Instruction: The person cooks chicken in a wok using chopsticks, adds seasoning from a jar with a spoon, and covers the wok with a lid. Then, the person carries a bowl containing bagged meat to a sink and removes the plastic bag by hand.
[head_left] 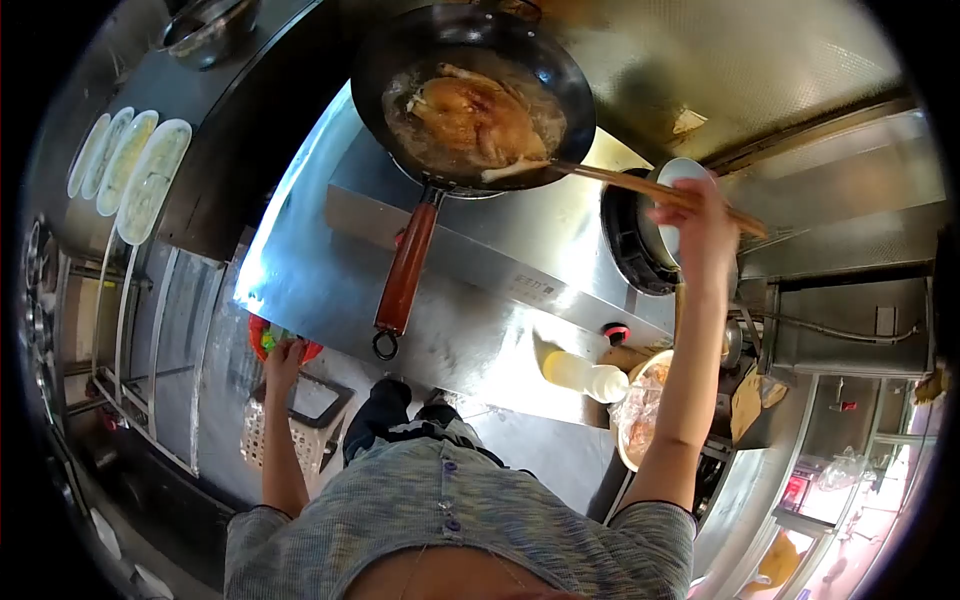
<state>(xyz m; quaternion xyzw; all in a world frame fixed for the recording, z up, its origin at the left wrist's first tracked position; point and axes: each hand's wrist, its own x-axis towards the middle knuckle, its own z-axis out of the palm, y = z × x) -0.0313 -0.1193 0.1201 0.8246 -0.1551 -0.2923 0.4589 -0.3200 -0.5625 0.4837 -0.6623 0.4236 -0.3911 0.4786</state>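
My right hand (697, 215) is closed around long wooden chopsticks (620, 180). Their far ends reach over the rim of a black wok (372, 70), close to a leg of the whole browned bird (470, 120). The bird lies in bubbling liquid in the wok, which has a reddish wooden handle (408, 265) pointing toward me. Low on the left, my left hand (287, 355) is at a red basket (258, 330) beside something bright green (268, 341). Its fingers look bent together; what they hold is hidden.
A white bowl (672, 172) sits behind my right hand, by a black burner ring (625, 250). Near the counter's front edge are a pale squeeze bottle (570, 372) and a plastic-lined tub (640, 420). Several oval dishes (155, 180) stand at left.
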